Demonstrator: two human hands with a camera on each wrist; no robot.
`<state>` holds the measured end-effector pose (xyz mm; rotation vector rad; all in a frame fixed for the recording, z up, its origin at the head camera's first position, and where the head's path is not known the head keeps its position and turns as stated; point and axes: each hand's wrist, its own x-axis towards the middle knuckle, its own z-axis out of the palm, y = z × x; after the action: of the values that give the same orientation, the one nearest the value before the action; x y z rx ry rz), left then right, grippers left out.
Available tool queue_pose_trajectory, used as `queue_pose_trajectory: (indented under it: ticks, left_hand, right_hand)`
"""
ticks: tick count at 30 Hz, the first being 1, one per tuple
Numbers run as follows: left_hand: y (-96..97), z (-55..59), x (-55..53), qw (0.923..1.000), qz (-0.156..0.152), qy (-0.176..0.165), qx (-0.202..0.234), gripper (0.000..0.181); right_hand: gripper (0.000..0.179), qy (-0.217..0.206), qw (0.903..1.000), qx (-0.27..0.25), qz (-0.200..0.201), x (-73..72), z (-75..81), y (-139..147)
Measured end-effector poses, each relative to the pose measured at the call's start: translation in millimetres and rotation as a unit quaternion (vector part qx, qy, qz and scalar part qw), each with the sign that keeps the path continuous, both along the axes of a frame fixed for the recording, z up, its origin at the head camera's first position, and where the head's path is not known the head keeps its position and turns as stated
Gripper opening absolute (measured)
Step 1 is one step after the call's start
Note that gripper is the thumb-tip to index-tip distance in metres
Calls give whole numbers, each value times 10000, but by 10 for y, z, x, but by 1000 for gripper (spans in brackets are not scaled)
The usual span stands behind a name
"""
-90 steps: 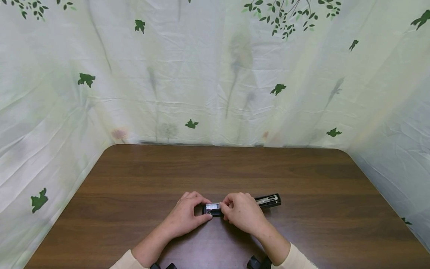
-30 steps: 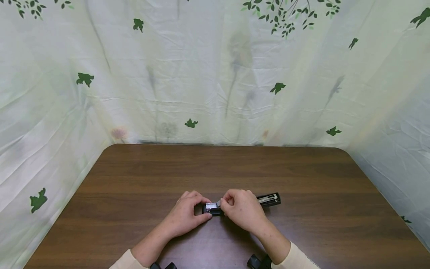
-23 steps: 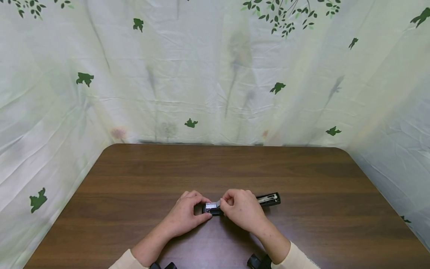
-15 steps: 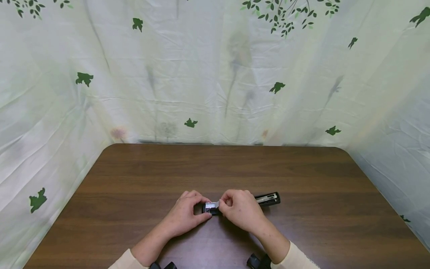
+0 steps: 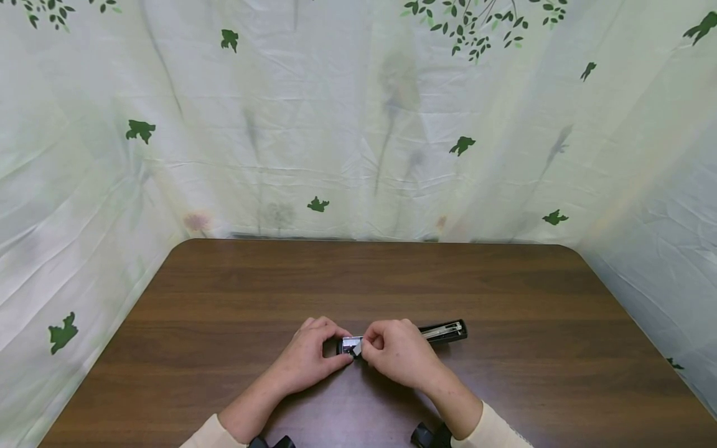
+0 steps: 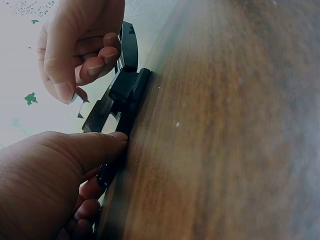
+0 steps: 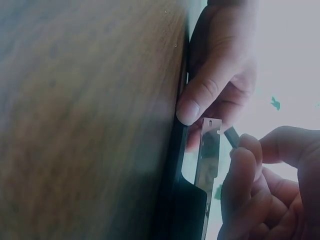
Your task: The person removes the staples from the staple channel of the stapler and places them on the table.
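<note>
A black stapler [image 5: 445,331] lies on the table with its top arm swung back to the right, baring the metal magazine [image 7: 207,155]. My left hand [image 5: 313,354] grips the stapler's left end, thumb on the near side and fingers on the far side. Between thumb and fingertips, my right hand [image 5: 400,351] pinches a short grey strip of staples [image 7: 231,136]. In the right wrist view the strip is tilted beside the magazine's end. The left wrist view shows the strip [image 6: 80,97] above the stapler. My right hand hides the stapler's middle in the head view.
The brown wooden table [image 5: 235,280] has rounded far corners. A pale curtain [image 5: 358,124] with leaf prints hangs behind it and along both sides. Dark devices [image 5: 431,435] sit at the wrists near the bottom edge.
My right hand has shifted slightly left and toward me along the stapler. The staple strip now shows tilted at its fingertips. My left hand keeps its grip in place.
</note>
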<state>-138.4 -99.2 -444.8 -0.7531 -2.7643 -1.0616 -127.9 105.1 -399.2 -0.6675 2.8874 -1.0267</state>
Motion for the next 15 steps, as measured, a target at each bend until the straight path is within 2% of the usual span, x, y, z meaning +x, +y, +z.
queue_pose_trajectory:
  ticks: [4,15]
  left_hand:
    - [2,3,0,10000,2,-1,-13,28]
    - [2,12,0,10000,0,30,-78,29]
  right_hand:
    - [13,81,9998,24,181,7,-13,-5]
    - [18,-577,9943,7,902,78,-5,-23]
